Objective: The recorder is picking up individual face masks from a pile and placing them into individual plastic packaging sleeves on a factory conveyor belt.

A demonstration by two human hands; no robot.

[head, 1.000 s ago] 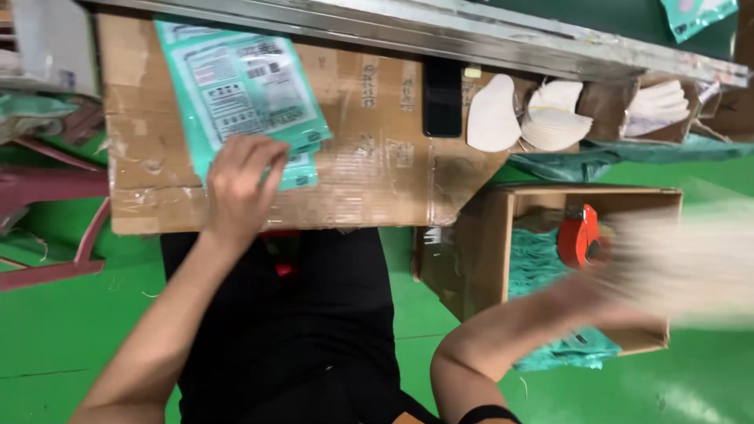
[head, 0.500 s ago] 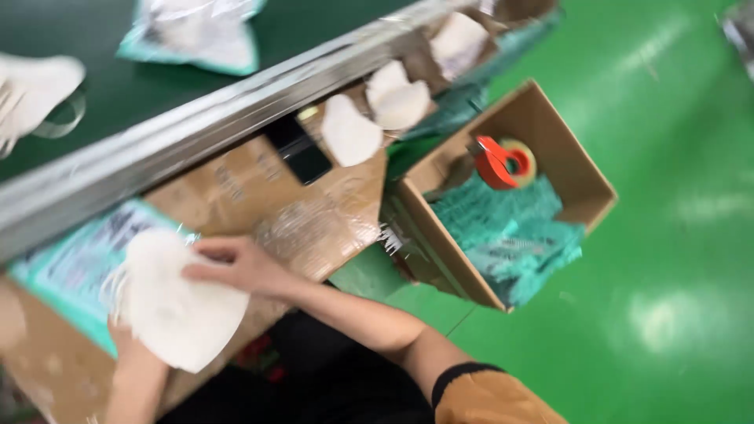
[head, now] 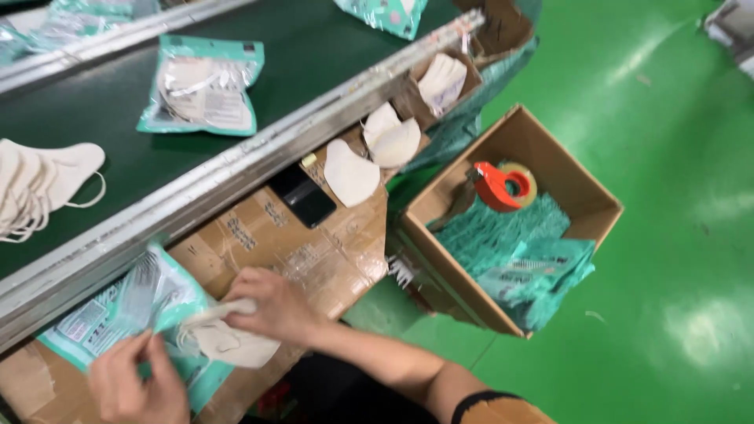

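My right hand [head: 271, 302] grips a stack of white face masks [head: 228, 341] and pushes it into the mouth of a teal plastic pouch [head: 129, 302]. My left hand [head: 133, 385] pinches the lower edge of that pouch at the bottom left. Both rest over a taped cardboard work surface [head: 314, 251] beside a green conveyor belt [head: 157, 157].
On the belt lie a sealed teal pouch [head: 203, 86] and a pile of loose white masks [head: 39, 184]. A black phone [head: 302, 196] and more masks [head: 369, 153] sit on the cardboard. An open box [head: 581, 188] on the green floor holds teal pouches and a red tape dispenser [head: 499, 184].
The view has swung left and down. My right hand brought the white masks from the right to the pouch, and the stack now sits partly inside it.
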